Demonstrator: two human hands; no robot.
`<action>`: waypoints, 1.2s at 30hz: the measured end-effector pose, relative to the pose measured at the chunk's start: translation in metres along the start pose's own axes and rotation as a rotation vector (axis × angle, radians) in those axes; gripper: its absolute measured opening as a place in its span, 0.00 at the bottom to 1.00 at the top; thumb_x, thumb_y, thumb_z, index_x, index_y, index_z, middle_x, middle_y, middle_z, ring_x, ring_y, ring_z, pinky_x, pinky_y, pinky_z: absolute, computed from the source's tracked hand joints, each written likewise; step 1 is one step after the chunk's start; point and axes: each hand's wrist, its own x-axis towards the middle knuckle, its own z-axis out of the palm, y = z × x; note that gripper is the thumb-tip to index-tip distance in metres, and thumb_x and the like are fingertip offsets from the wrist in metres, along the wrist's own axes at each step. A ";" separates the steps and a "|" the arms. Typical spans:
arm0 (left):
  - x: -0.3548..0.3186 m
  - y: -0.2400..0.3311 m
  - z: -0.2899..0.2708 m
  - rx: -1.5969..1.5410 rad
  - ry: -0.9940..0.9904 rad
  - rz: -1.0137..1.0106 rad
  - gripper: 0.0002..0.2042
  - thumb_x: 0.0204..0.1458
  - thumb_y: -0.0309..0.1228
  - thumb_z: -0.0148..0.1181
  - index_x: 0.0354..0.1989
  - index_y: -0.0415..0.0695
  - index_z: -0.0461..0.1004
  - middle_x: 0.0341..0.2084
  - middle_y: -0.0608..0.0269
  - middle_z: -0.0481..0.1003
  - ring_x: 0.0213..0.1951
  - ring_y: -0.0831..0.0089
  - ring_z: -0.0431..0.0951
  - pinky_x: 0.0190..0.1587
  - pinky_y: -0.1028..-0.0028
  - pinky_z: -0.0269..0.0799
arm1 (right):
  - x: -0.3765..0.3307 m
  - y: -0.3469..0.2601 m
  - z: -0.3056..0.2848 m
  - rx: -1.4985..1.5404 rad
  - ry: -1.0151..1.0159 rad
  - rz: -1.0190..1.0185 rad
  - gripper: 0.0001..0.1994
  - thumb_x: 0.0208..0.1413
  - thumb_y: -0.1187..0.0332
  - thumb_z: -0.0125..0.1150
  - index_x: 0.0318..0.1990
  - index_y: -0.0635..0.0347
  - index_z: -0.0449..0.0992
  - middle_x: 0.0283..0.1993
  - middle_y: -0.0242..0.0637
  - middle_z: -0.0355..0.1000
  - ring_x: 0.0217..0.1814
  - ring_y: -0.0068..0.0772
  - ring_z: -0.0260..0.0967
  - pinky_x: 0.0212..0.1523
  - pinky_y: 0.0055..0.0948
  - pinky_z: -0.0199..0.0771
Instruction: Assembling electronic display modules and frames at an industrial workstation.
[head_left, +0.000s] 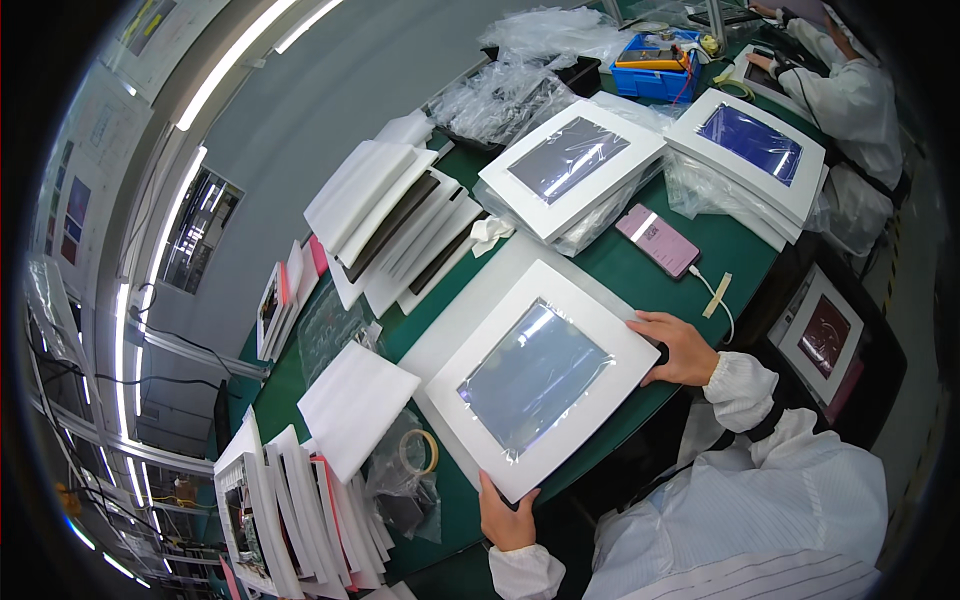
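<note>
A white-framed display panel with a shiny, film-covered grey screen lies before me, face up. My left hand grips its near left corner, thumb on top and the other fingers partly hidden beneath. At the right corner my right hand holds the edge, thumb and fingers curled around it. Part of a white foam sheet shows underneath the panel. Beyond my right hand rests a phone with a pink screen and a white cable.
Stacked foam sheets and panels stand left, with more nearer. A tape roll lies on plastic bags. Two panel stacks sit at the back, by a blue bin. A co-worker sits far right.
</note>
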 end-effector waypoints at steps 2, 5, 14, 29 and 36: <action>0.000 0.001 0.000 -0.004 0.001 -0.006 0.43 0.29 0.29 0.73 0.59 0.35 0.57 0.41 0.46 0.71 0.44 0.51 0.72 0.45 0.65 0.68 | 0.000 0.002 0.002 0.011 0.007 0.003 0.42 0.26 0.62 0.76 0.57 0.55 0.66 0.59 0.50 0.61 0.61 0.47 0.57 0.59 0.36 0.59; 0.000 0.002 0.000 0.004 0.009 -0.016 0.43 0.30 0.30 0.74 0.58 0.35 0.58 0.40 0.46 0.71 0.44 0.51 0.72 0.45 0.65 0.68 | 0.000 0.002 0.002 0.009 0.012 0.002 0.42 0.26 0.62 0.76 0.57 0.56 0.67 0.59 0.50 0.61 0.61 0.47 0.58 0.59 0.36 0.59; 0.004 0.011 -0.005 -0.026 -0.032 -0.111 0.41 0.32 0.28 0.72 0.58 0.33 0.58 0.47 0.42 0.70 0.49 0.53 0.72 0.51 0.68 0.67 | 0.000 0.000 0.003 0.004 0.032 0.008 0.42 0.25 0.63 0.76 0.56 0.58 0.67 0.58 0.50 0.62 0.60 0.46 0.59 0.59 0.35 0.60; 0.012 0.002 0.008 0.234 0.160 -0.052 0.31 0.39 0.43 0.67 0.53 0.42 0.67 0.34 0.50 0.76 0.32 0.56 0.78 0.34 0.67 0.72 | 0.007 -0.009 0.013 0.033 0.112 0.107 0.30 0.35 0.81 0.63 0.54 0.62 0.68 0.56 0.50 0.65 0.60 0.47 0.62 0.58 0.32 0.61; 0.012 0.004 0.015 0.250 0.191 -0.114 0.29 0.41 0.43 0.65 0.54 0.47 0.67 0.32 0.54 0.77 0.30 0.59 0.78 0.31 0.67 0.72 | 0.003 0.003 0.015 0.072 0.117 0.142 0.27 0.41 0.82 0.57 0.54 0.64 0.68 0.56 0.46 0.66 0.62 0.42 0.60 0.60 0.32 0.59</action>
